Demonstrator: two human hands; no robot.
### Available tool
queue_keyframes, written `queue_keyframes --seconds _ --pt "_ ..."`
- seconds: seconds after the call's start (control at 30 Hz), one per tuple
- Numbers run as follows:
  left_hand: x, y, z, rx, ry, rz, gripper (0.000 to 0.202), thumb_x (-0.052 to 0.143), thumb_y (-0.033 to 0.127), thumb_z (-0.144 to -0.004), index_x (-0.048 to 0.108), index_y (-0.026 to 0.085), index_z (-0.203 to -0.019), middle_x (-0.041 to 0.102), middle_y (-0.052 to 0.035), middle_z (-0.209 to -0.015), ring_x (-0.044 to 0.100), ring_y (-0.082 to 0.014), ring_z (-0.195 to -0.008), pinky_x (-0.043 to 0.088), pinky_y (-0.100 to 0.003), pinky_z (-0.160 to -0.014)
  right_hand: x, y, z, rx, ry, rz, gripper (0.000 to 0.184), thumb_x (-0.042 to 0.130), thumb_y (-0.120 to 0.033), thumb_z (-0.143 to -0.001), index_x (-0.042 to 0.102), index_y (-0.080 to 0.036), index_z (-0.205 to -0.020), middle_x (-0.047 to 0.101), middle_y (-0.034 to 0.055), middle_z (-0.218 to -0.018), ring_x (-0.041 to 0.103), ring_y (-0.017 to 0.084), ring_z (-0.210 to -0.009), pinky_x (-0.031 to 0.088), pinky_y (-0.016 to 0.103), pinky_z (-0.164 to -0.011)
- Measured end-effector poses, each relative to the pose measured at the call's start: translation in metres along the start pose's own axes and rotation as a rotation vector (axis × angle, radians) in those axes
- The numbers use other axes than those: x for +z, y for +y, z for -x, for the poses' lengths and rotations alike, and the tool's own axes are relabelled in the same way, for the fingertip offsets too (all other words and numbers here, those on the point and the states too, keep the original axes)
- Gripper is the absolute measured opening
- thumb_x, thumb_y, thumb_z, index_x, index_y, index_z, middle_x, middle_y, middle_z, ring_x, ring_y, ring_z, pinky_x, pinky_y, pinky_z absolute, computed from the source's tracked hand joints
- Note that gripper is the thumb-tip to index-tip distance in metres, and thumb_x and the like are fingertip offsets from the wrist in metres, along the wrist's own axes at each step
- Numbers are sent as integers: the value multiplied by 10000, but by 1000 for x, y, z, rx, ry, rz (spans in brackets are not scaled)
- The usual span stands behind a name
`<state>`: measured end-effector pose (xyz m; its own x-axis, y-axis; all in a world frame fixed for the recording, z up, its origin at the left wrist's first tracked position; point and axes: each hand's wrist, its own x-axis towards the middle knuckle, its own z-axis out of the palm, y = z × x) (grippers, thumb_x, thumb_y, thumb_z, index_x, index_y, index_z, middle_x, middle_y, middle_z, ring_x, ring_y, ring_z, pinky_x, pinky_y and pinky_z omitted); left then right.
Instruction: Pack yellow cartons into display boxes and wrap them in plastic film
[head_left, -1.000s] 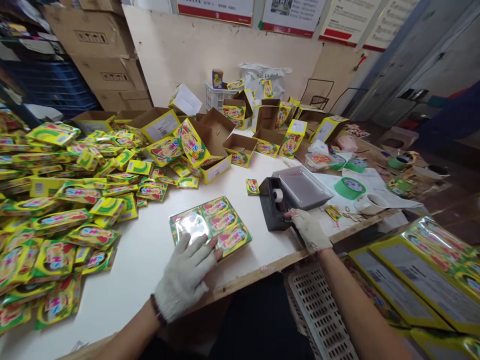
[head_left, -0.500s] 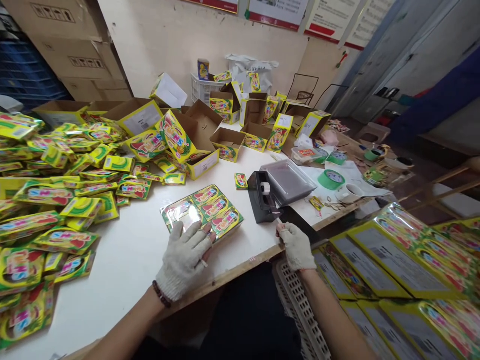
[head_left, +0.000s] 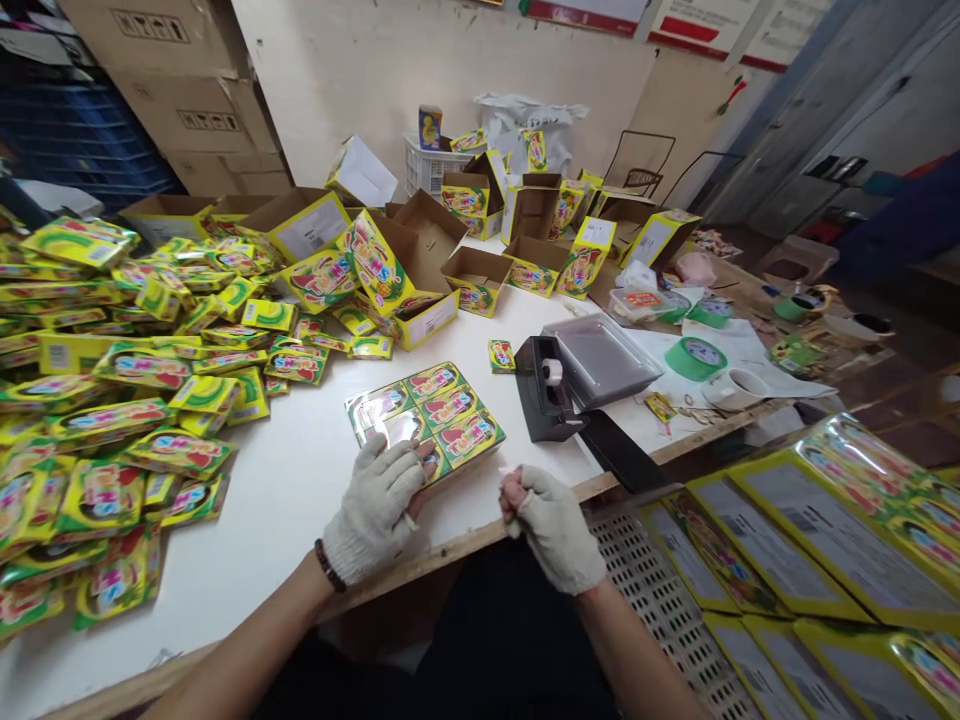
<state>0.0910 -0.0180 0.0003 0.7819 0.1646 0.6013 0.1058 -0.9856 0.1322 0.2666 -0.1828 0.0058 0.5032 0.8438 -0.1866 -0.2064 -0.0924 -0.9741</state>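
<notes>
My left hand (head_left: pixel 386 500), in a white glove with bare fingertips, lies with fingers stretched out over the near left part of a flat pack of small yellow-green boxes (head_left: pixel 454 405). Shiny clear film covers the pack. Gloved the same way, my right hand (head_left: pixel 551 525) is pinched at the table's front edge, to the right of the pack and apart from it. A small pale bit at its fingertips looks like a piece of tape (head_left: pixel 511 470). Beyond it stands a black tape dispenser (head_left: pixel 544 405) with a white-cored roll.
Many loose small boxes (head_left: pixel 142 365) are heaped on the left. Open cartons (head_left: pixel 480 275) stand at the back. A grey plastic tray (head_left: pixel 604 355) and a green tape roll (head_left: pixel 696 357) lie right of the dispenser. Stacked filled cartons (head_left: pixel 795 530) stand at lower right beside a perforated crate (head_left: pixel 660 590).
My right hand has moved left, away from the dispenser toward the pack, still pinched. My left hand stays on the pack. The whole view has shifted slightly.
</notes>
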Motion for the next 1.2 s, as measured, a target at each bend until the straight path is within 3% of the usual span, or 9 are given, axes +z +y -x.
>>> queue_keyframes --seconds 0.2,0.33,0.47,0.6,0.7,0.83,0.93,1.03,1.2 --pt "2 -1 10 -9 81 20 371 533 133 -834 510 201 -1197 623 -134 -1259 574 -240 -1170 414 -467 -1016 48 6 -13 32 -109 79 413 600 -582 -803 515 -203 -662 532 -35 -554 471 91 -457 370 225 -463" --pt "-6 4 5 31 -89 -104 596 576 110 -742 494 247 -1316 450 -185 -1434 519 -310 -1211 413 -517 -981 47 19 -20 27 -102 154 414 563 -581 -823 510 -204 -660 536 -33 -554 467 90 -448 359 223 -448" --pt "-17 13 -5 -44 -286 -157 572 642 163 -710 578 288 -1264 434 -169 -1448 510 -339 -1194 394 -528 -985 44 30 -23 54 -123 162 409 551 -565 -831 487 -205 -649 531 -43 -544 446 82 -412 346 225 -434" --pt "-14 19 -14 -155 -260 -122 354 642 339 -816 641 280 -1165 538 -123 -1354 524 -310 -1154 398 -501 -972 40 32 -26 103 -157 74 426 601 -589 -797 527 -190 -670 548 -38 -545 474 84 -417 365 217 -433" --pt "-4 22 -20 -256 -189 -121 236 625 454 -843 693 266 -969 612 -91 -1226 552 -298 -1073 438 -463 -862 32 27 -25 278 -258 -149 431 695 -589 -722 600 -178 -810 644 9 -713 594 115 -546 458 222 -484" --pt "6 32 -25 -333 -151 -191 100 624 314 -844 665 229 -879 648 -73 -1135 574 -275 -976 449 -445 -796 24 16 -24 454 -184 -214 495 705 -628 -701 576 -176 -857 673 48 -780 645 135 -598 510 228 -497" --pt "1 34 -26 -332 -173 -178 184 665 228 -769 645 203 -950 633 -89 -1191 565 -295 -1016 453 -473 -841 23 10 -33 375 -22 -43 489 610 -677 -753 502 -202 -789 610 3 -620 601 131 -485 442 207 -382" --pt "-15 10 -28 -323 -171 -61 147 643 283 -789 644 207 -914 649 -86 -1105 584 -278 -989 483 -444 -823 20 3 -60 230 16 154 434 607 -627 -772 493 -209 -756 574 -16 -563 581 132 -448 450 222 -372" --pt "-31 -57 -14 -432 18 -29 275 496 317 -888 648 194 -1081 644 -106 -1105 548 -291 -1194 483 -477 -980 14 -21 -123 45 83 333 285 635 -461 -774 541 -193 -755 638 38 -649 635 179 -561 546 313 -509"
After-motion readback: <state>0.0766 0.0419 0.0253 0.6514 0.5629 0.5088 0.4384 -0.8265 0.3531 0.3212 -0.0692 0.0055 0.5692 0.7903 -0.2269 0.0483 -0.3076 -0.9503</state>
